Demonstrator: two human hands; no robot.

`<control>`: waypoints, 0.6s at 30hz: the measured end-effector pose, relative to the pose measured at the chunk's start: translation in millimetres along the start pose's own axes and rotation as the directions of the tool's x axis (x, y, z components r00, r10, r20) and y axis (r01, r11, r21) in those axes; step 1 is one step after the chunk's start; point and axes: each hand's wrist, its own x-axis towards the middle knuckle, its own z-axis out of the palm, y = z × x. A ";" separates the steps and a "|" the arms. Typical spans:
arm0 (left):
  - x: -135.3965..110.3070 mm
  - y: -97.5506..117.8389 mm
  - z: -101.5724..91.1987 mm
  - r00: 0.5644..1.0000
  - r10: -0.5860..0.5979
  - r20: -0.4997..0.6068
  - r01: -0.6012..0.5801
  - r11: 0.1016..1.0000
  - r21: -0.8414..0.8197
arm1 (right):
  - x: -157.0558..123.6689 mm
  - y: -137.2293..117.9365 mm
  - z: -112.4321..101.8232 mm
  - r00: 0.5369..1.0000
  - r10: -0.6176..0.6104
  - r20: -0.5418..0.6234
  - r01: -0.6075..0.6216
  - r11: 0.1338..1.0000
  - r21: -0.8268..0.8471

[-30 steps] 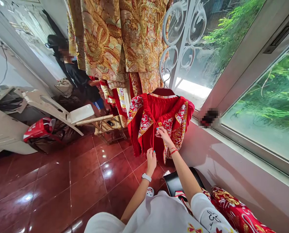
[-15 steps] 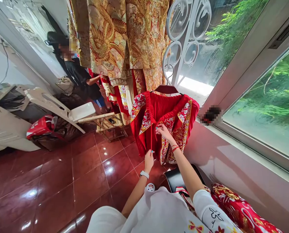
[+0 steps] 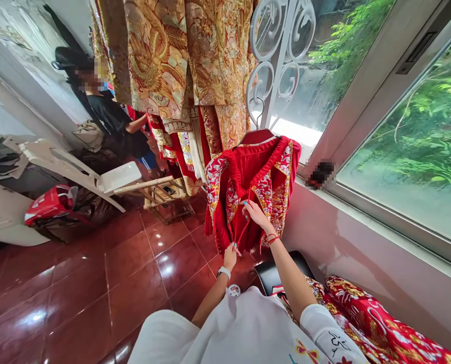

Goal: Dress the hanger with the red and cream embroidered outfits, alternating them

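Observation:
A red garment (image 3: pixel 256 157) with gold and silver embroidery and a gathered red edge hangs on a dark red hanger (image 3: pixel 259 135) in front of me. Thin red cord (image 3: pixel 242 232) comes down its front. My left hand (image 3: pixel 230 258), with a white watch on the wrist, is closed on the cord's lower part. Higher up, against the garment's front, my right hand (image 3: pixel 256 215) pinches the cord near the gathered edge; its fingertips partly hide the cord. A red string bracelet circles my right wrist.
Gold embroidered garments (image 3: pixel 157 55) hang above on the left. White scrolled ironwork (image 3: pixel 274 65) and a window (image 3: pixel 411 136) stand to the right. A black seat (image 3: pixel 273 278) and red embroidered cloth (image 3: pixel 385 318) lie close below. A bamboo stool (image 3: pixel 168 194), white chair (image 3: pixel 117 174) and another person (image 3: pixel 111 116) are left.
My left hand has drawn slightly down and the cord now slants between my hands. The garment has turned and its front folds sit closer together. The view has shifted a little right.

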 end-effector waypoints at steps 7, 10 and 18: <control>4.1 47.2 7.9 0.989 0.146 0.034 -0.145 0.989 -0.019 | -18.2 4.0 -15.1 0.990 0.074 -0.121 -0.070 0.997 0.043; -0.8 80.2 26.6 0.961 0.260 0.098 -0.241 0.955 -0.171 | -25.2 2.7 -16.8 0.978 0.163 -0.133 -0.147 0.981 0.126; -62.5 124.6 36.3 0.888 0.070 0.454 0.236 0.777 -0.583 | -42.2 -3.8 -20.4 0.968 0.223 -0.113 -0.205 0.967 0.150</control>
